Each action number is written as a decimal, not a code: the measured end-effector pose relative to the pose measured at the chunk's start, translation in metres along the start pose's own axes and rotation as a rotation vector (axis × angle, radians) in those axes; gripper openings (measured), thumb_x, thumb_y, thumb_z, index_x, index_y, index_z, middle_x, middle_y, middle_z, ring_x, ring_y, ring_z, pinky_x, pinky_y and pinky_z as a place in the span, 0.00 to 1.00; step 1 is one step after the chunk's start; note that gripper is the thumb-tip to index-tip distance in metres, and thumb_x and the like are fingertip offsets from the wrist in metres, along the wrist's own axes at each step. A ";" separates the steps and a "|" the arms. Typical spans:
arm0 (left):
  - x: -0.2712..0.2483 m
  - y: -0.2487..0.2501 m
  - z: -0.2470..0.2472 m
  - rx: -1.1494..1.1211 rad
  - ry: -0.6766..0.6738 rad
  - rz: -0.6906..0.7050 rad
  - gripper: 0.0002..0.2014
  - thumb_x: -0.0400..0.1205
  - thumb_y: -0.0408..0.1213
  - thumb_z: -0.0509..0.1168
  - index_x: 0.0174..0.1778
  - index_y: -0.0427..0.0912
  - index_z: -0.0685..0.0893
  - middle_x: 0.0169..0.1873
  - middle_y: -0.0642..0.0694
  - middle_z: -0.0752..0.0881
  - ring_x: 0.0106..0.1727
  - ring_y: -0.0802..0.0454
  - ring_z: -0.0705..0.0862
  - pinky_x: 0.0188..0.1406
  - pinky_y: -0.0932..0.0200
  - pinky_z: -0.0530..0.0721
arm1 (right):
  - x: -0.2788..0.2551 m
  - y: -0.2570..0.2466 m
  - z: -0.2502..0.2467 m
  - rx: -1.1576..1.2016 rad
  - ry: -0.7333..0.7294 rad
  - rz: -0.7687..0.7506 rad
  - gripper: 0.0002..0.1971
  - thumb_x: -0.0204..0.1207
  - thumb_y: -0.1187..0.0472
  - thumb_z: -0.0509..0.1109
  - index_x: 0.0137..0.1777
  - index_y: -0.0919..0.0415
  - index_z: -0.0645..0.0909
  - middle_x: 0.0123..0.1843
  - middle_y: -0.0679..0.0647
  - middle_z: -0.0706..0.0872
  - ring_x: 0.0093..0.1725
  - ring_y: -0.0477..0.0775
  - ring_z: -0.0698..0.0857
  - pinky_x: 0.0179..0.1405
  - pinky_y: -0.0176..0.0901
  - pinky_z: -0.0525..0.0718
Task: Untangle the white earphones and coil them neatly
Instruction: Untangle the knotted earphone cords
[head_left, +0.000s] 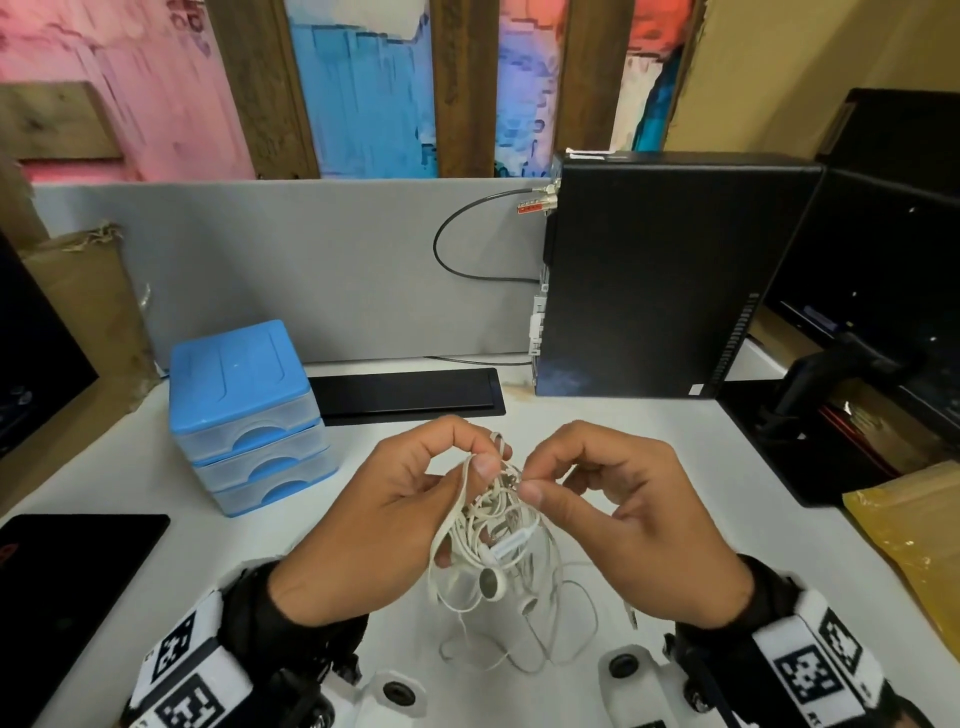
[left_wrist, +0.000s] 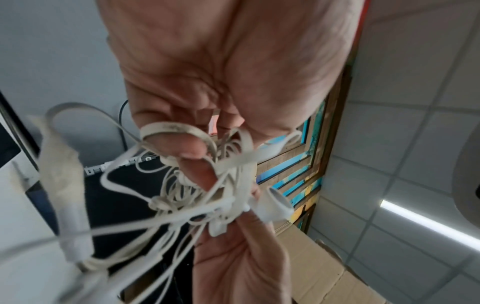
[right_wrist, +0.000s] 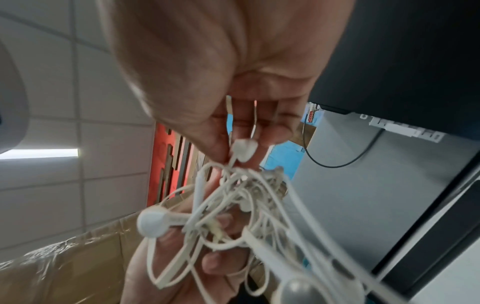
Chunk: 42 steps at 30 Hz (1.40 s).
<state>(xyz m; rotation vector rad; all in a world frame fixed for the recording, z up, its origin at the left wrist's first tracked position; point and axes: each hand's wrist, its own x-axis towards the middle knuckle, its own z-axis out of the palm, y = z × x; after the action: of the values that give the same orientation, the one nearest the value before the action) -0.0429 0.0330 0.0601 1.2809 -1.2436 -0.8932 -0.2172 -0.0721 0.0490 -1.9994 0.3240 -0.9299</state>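
No readable text, brand or number can be made out in any view. Black-and-white square marker patterns are carried on the wristbands (head_left: 200, 670) below the hands, but no characters are formed. A small red tag (head_left: 529, 208) beside the black computer case (head_left: 670, 275) is too blurred to be read.

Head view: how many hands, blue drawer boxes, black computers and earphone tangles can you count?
Hands: 2, left hand and right hand
Drawer box: 1
Computer: 1
Earphones tangle: 1
Total: 5
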 end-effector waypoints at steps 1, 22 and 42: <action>0.000 0.000 0.000 -0.006 -0.001 -0.007 0.11 0.85 0.44 0.65 0.48 0.39 0.85 0.46 0.34 0.86 0.29 0.51 0.80 0.24 0.55 0.77 | 0.000 -0.001 -0.002 -0.007 -0.036 0.018 0.01 0.78 0.62 0.75 0.44 0.57 0.86 0.41 0.49 0.89 0.44 0.57 0.87 0.42 0.52 0.86; -0.003 -0.002 0.014 0.124 0.131 0.090 0.06 0.80 0.44 0.71 0.43 0.47 0.84 0.25 0.52 0.82 0.19 0.56 0.72 0.18 0.63 0.72 | -0.002 0.001 0.015 0.017 0.005 0.132 0.13 0.78 0.50 0.75 0.39 0.58 0.90 0.36 0.53 0.88 0.36 0.53 0.84 0.36 0.56 0.80; 0.009 -0.017 -0.011 0.453 0.328 0.075 0.11 0.79 0.31 0.73 0.42 0.53 0.83 0.33 0.54 0.86 0.30 0.56 0.86 0.27 0.65 0.80 | 0.005 0.006 -0.037 -0.610 0.021 0.171 0.06 0.80 0.49 0.72 0.45 0.43 0.90 0.30 0.41 0.86 0.31 0.44 0.81 0.36 0.41 0.81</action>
<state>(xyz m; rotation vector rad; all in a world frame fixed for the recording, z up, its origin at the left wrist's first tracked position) -0.0278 0.0242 0.0468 1.6473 -1.2559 -0.3311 -0.2395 -0.1010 0.0589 -2.4569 0.8593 -0.8017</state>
